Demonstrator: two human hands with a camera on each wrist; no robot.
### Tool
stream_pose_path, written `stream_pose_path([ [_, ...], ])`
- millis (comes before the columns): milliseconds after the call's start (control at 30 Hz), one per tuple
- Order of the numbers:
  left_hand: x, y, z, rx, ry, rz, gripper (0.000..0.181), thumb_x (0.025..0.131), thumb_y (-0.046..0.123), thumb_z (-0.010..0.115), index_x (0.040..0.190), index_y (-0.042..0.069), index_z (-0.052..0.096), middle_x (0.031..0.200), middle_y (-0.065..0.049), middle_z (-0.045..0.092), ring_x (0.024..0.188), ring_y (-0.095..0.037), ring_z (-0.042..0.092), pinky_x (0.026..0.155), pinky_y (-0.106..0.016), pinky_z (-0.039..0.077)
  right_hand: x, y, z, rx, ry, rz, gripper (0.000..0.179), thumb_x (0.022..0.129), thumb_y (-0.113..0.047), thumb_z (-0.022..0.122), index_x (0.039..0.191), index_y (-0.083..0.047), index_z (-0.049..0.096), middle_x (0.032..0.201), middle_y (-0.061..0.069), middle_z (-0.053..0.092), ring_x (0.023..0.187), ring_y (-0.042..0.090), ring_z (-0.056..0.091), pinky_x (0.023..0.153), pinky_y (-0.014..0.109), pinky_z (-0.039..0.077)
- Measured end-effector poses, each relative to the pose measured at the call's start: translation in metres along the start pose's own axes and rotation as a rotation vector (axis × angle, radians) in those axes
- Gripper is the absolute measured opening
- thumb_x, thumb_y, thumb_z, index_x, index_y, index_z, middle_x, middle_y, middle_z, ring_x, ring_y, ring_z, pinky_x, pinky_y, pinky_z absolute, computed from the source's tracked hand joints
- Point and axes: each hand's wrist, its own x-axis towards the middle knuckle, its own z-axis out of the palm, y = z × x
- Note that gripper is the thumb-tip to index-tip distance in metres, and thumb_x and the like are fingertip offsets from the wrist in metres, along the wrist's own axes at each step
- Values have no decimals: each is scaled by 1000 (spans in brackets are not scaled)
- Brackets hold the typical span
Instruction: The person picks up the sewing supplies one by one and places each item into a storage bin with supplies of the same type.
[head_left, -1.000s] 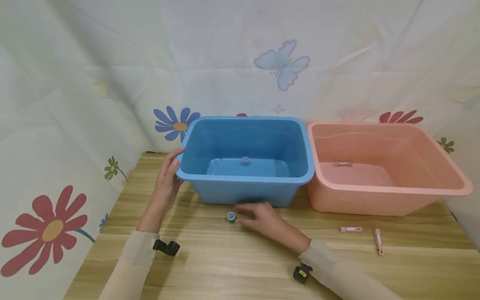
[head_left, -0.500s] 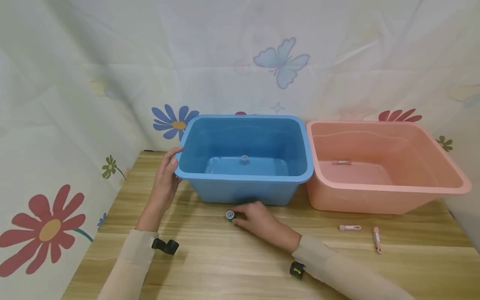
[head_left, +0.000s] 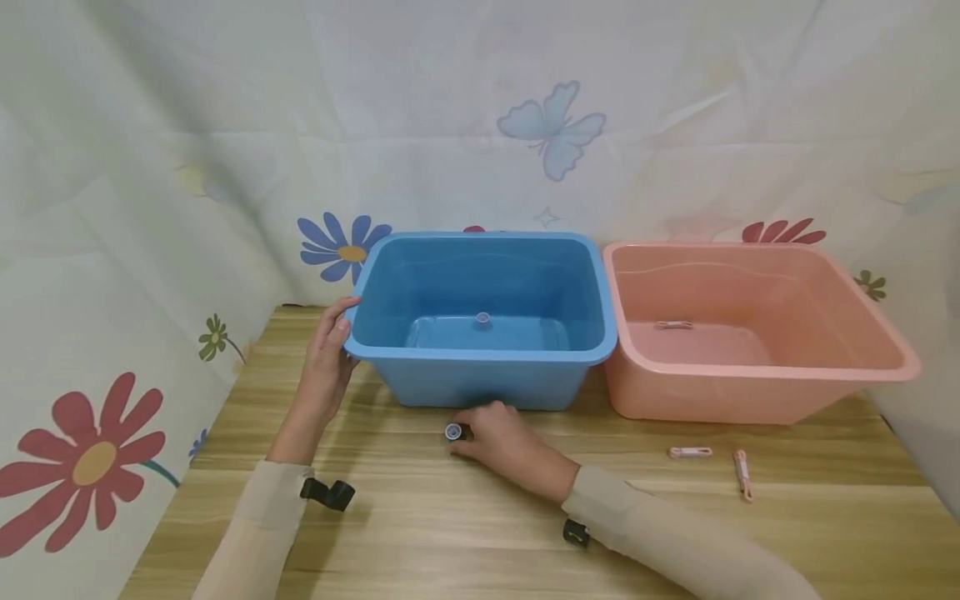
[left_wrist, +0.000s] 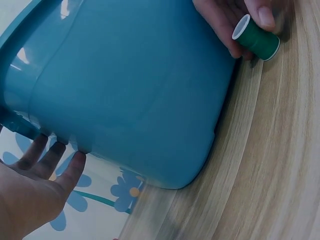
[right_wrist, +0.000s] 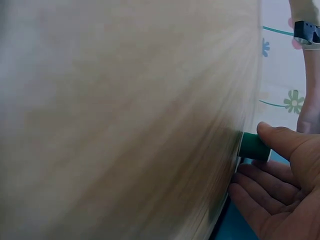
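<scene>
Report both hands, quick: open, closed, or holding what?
Left hand: fingers touching the blue bin at its rim; whether it grips cannot be told.
Right hand: closed, holding the green spool between thumb and fingers.

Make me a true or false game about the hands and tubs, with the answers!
The right hand holds a green spool. True.
The left hand is inside the pink tub. False: the left hand touches the outside of the blue tub.
Two pink bundles lie on the table in front of the pink tub. True.
Three things lie in the blue tub. False: only one small pale thing shows there.
A third pink bundle is in the pink tub. True.
</scene>
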Motion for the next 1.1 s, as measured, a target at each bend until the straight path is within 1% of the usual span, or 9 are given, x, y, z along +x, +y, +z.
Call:
stream_pose_path([
  [67, 0, 1, 0, 0, -2, 2, 42, 107, 32, 44, 147, 20, 46, 152, -3, 40, 123, -22, 48, 93, -28, 48, 2, -2, 0, -20, 1, 7, 29, 86, -31, 82, 109, -13, 79, 90, -3, 75, 76, 6, 64, 69, 30, 55],
  [167, 0, 2, 0, -4, 0, -2, 42, 107, 32, 45, 147, 20, 46, 152, -4, 40, 124, -22, 48, 93, -28, 48, 3, -1, -1, -29, 7, 11, 27, 87, -29, 82, 108, -13, 79, 93, -2, 76, 81, 11, 68, 73, 32, 56],
  [333, -1, 2, 2, 0, 2, -11, 43, 107, 32, 45, 147, 18, 46, 153, -4, 39, 127, -24, 46, 94, -29, 47, 0, 2, -4, 37, 20, 18, 24, 85, -21, 83, 106, -13, 79, 96, 1, 77, 89, 16, 71, 78, 34, 56],
  [500, -1, 0, 1, 17, -2, -18, 43, 107, 34, 45, 147, 20, 46, 154, -4, 37, 127, -25, 45, 93, -28, 47, -2, 5, -6, 82, 26, -12, 21, 85, -15, 81, 105, -10, 78, 95, 3, 76, 82, 14, 68, 75, 33, 55],
  [600, -2, 0, 1, 34, -2, -19, 43, 107, 34, 44, 148, 21, 46, 154, -5, 36, 128, -26, 45, 93, -27, 48, -4, 7, -7, 122, 24, -39, 21, 86, -12, 78, 107, -8, 77, 95, 4, 76, 80, 12, 67, 73, 30, 55],
  [800, -3, -1, 0, 29, 7, -24, 40, 108, 30, 43, 147, 22, 47, 155, -5, 36, 129, -26, 45, 93, -27, 48, -4, 13, -6, 186, 20, -81, 23, 87, -7, 76, 110, -7, 75, 97, 2, 75, 79, 9, 64, 70, 23, 51],
  [967, -3, 0, -1, 29, 9, -21, 41, 108, 32, 43, 147, 21, 46, 155, -5, 37, 129, -25, 46, 93, -27, 48, -4, 14, -6, 248, 8, -77, 23, 85, -7, 77, 108, -10, 74, 92, 0, 72, 76, 9, 63, 67, 19, 49],
  [1100, -2, 0, -1, 30, 2, -12, 42, 107, 34, 45, 148, 21, 46, 155, -5, 37, 129, -25, 45, 94, -28, 47, -5, 13, -7, 264, -2, -65, 22, 84, -6, 76, 104, -12, 72, 87, -2, 69, 74, 8, 62, 65, 19, 49],
])
